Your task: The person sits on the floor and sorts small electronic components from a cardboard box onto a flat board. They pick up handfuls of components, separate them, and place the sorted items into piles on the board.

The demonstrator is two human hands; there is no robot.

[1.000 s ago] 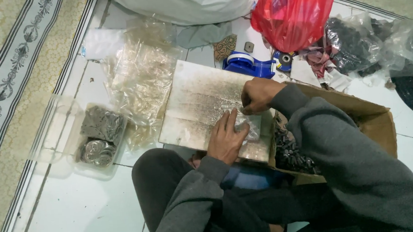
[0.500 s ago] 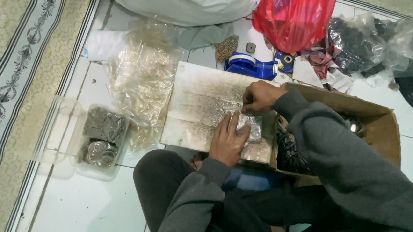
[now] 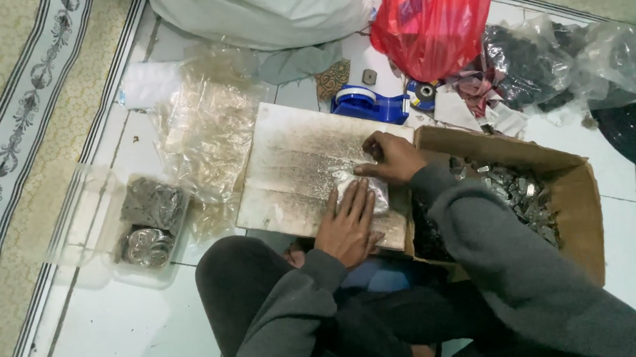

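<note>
Red plastic bag [image 3: 432,15], blue tape dispenser [image 3: 369,103], cardboard box [image 3: 559,206] (metal pieces inside), clear plastic tub [image 3: 105,223]

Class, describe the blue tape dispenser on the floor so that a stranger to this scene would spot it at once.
Start at the worn pale board on the white tiled floor in front of the seated person. Just past its far edge, below the red plastic bag, lies the tape dispenser. It is the only bright blue hard-plastic thing there; its neighbours are clear bags and a brown cardboard box.
</note>
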